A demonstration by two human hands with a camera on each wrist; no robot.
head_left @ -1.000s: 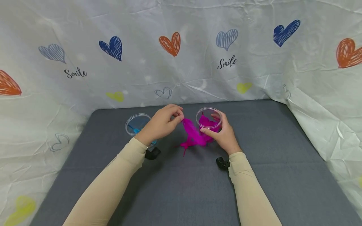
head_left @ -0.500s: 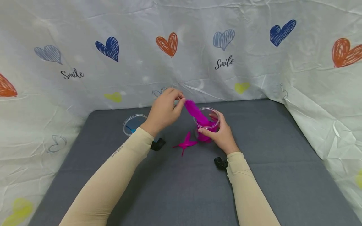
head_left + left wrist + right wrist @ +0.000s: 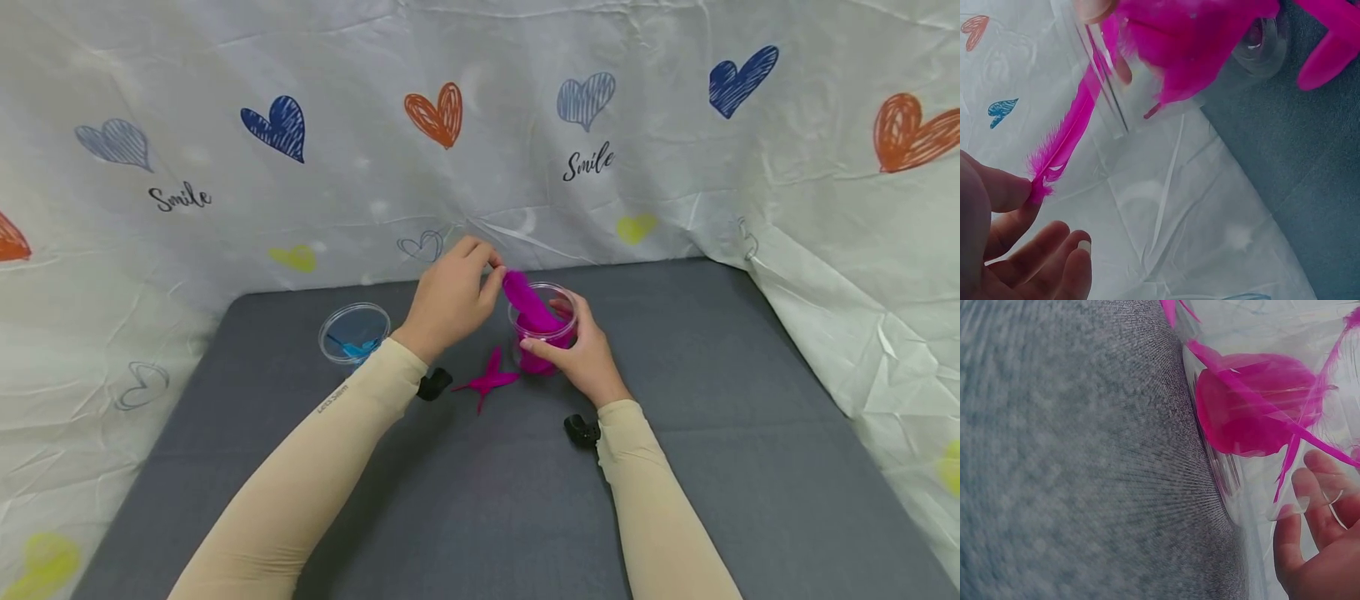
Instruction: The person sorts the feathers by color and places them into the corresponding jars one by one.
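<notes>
My left hand [image 3: 453,296] pinches the tip of a magenta feather [image 3: 525,300] between thumb and forefinger. The feather slants down through the mouth of a clear plastic jar [image 3: 550,336]. In the left wrist view, the feather [image 3: 1075,125] shows its fluffy end at the pinching fingertips [image 3: 1013,187]. My right hand [image 3: 588,354] grips the jar from its right side, thumb in front and fingers behind. Inside the jar, more magenta feathers [image 3: 1254,406] press against the wall in the right wrist view. A few loose magenta feathers [image 3: 487,382] lie crossed on the table left of the jar.
A second clear jar [image 3: 356,306] with blue feathers [image 3: 358,348] stands on the left, partly behind my left forearm. Dark grey cloth covers the table [image 3: 465,517]. A white curtain [image 3: 517,50] printed with hearts hangs behind its far edge and along the sides.
My left hand has risen from beside the jar and shifted right, carrying the feather from in front of the jar into its mouth. The right hand keeps its hold on the jar.
</notes>
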